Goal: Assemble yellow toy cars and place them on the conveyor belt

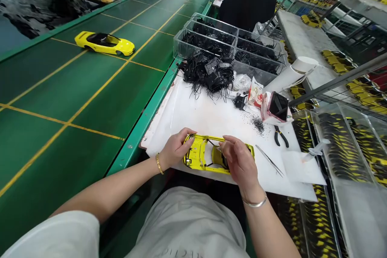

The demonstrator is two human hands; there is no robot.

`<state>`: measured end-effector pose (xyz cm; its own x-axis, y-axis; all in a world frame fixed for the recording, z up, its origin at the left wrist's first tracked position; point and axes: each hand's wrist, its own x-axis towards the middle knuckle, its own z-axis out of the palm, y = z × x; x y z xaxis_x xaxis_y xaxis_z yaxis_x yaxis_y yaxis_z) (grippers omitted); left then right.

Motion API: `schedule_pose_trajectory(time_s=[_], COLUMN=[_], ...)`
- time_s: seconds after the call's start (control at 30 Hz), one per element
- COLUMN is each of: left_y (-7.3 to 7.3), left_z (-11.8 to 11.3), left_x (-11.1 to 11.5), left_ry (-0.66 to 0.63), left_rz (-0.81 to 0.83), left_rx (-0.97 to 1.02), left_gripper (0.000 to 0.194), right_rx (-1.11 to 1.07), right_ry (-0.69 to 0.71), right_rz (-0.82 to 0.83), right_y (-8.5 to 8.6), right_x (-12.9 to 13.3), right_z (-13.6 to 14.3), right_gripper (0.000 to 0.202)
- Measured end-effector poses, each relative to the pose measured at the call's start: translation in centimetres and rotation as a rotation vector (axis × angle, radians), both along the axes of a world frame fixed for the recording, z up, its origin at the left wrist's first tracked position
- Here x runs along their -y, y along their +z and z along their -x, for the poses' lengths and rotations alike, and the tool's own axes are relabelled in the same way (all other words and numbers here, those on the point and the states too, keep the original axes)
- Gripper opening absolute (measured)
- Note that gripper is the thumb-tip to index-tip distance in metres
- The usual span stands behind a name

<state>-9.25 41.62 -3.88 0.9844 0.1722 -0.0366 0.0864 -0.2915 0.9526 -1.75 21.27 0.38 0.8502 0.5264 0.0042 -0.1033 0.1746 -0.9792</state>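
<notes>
A yellow model car body (199, 154) lies on its roof at the front of the white work sheet, its hollow inside facing up. My left hand (178, 148) grips its left end, with the thumb over the inner face and the fingers along the far side. Over the right half, my right hand (240, 161) has its fingers bent and drawn together at the cabin opening. Whatever lies between those fingertips is hidden. Tweezers (269, 160) lie on the sheet just right of my right hand, and black-handled pliers (281, 137) rest beyond them.
A heap of black parts (208, 74) sits before clear divided bins (205, 40). A phone (278, 107), a snack packet (255, 92) and black granules (258, 124) lie at right. The green conveyor (99, 84) carries a yellow car (104, 43). Racks (314, 44) stand right; a person (246, 2) sits ahead.
</notes>
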Motion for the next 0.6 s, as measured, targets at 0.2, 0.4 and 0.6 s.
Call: schedule_pose_trajectory(time_s=[0.2,0.4,0.6], left_y=[-0.19,-0.30,-0.33], left_z=[0.06,0.20,0.23], left_x=[-0.01,0.05,0.02], left_ry=[-0.001,0.006,0.000], left_rz=[0.024,0.019,0.009], left_rx=[-0.011,0.011,0.020], left_gripper=[0.040,0.040,0.041], right_rx=[0.011,0.009,0.003], right_ry=[-0.006,-0.025,-0.051], right_rz=[-0.064,-0.038,-0.055], right_y=[-0.10,-0.13,-0.41], right_x=[0.00,0.00,-0.21], right_z=[0.18,0.21,0.21], right_gripper=[0.030,0.031,0.032])
